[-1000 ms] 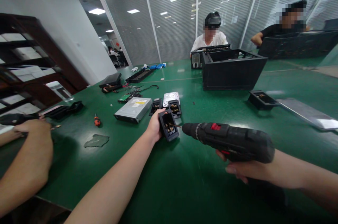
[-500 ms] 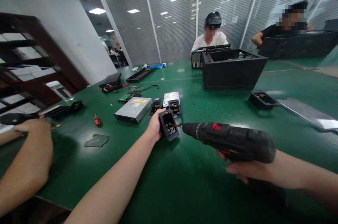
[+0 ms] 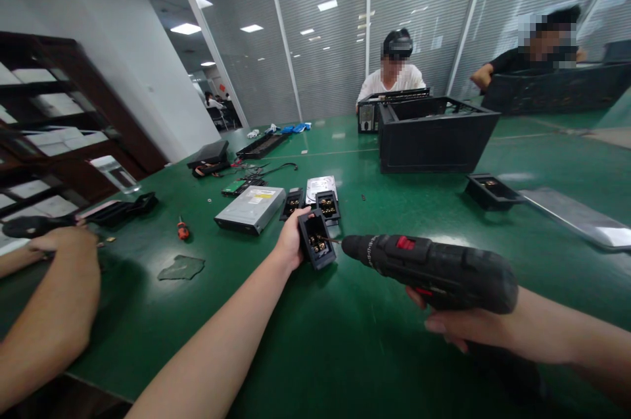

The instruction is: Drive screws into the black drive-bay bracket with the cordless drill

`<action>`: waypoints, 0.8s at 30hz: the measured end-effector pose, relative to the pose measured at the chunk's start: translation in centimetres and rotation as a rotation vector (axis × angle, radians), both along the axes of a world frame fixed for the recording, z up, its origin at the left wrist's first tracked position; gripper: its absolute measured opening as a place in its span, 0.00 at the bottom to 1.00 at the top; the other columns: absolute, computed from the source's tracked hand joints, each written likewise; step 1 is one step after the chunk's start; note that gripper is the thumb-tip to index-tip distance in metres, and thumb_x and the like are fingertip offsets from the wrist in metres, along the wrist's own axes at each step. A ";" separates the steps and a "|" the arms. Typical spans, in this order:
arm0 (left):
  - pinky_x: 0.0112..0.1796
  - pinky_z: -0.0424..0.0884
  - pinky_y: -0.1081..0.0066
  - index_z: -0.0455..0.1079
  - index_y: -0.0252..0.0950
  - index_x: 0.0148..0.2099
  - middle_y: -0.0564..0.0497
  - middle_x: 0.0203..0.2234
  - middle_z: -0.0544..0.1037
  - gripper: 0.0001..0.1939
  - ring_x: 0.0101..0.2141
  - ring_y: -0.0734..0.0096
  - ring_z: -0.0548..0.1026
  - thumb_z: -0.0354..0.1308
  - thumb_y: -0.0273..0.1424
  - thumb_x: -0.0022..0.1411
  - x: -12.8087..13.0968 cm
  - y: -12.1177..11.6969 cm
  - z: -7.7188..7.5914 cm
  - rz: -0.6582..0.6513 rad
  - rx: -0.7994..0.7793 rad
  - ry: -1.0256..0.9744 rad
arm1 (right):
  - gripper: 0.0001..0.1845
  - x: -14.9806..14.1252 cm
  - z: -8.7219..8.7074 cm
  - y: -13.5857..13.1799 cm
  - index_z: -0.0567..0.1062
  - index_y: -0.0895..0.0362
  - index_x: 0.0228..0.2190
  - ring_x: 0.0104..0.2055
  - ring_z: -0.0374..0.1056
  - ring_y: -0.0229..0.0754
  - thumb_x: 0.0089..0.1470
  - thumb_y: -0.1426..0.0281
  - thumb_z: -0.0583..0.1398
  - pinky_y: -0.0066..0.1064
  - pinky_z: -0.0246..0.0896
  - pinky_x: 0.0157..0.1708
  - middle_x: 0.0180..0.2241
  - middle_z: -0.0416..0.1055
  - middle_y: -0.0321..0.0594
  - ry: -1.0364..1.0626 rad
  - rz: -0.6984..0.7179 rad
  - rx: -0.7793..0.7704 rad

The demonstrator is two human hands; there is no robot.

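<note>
My left hand grips a small black plastic bracket with brass contacts, standing it on edge on the green table. My right hand is wrapped round the grip of a black cordless drill with a red switch. The drill's bit points left and its tip sits in the bracket's open face. Two similar black brackets lie just behind, beside a silver hard drive and a grey optical drive.
A black computer case stands at mid-table, with a small black tray and a metal side panel to the right. An orange screwdriver lies left. Another person's arm rests at the left edge; two more people sit across.
The view has tilted slightly, so everything sits a little lower in frame. My hands, bracket and drill keep the same pose relative to each other.
</note>
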State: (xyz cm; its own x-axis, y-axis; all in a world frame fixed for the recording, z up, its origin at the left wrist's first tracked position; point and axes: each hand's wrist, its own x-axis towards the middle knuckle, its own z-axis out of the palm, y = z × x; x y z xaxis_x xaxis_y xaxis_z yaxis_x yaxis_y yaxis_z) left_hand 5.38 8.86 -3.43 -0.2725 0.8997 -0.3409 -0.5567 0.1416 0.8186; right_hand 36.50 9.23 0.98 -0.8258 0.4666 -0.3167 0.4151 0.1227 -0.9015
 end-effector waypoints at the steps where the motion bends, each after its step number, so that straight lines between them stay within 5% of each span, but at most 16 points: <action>1: 0.30 0.71 0.61 0.73 0.32 0.36 0.45 0.26 0.78 0.18 0.26 0.60 0.75 0.58 0.42 0.51 0.0 0.0 0.1 0.003 -0.004 -0.001 | 0.15 0.0 0.0 0.0 0.68 0.55 0.37 0.25 0.67 0.38 0.49 0.62 0.62 0.29 0.65 0.26 0.24 0.67 0.31 0.006 0.002 -0.004; 24: 0.30 0.71 0.60 0.72 0.34 0.34 0.46 0.26 0.77 0.16 0.25 0.60 0.75 0.58 0.42 0.50 -0.4 0.1 -0.5 -0.003 0.016 -0.007 | 0.11 0.0 0.0 -0.1 0.70 0.53 0.35 0.24 0.68 0.38 0.49 0.63 0.62 0.29 0.66 0.25 0.23 0.67 0.29 0.005 -0.027 0.013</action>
State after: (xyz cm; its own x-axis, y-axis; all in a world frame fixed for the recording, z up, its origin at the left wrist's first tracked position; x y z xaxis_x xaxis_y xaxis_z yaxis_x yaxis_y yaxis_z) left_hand 4.94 8.98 -3.98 -0.2677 0.9059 -0.3280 -0.5621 0.1296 0.8168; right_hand 36.47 9.10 0.95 -0.8146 0.4924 -0.3067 0.4140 0.1231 -0.9019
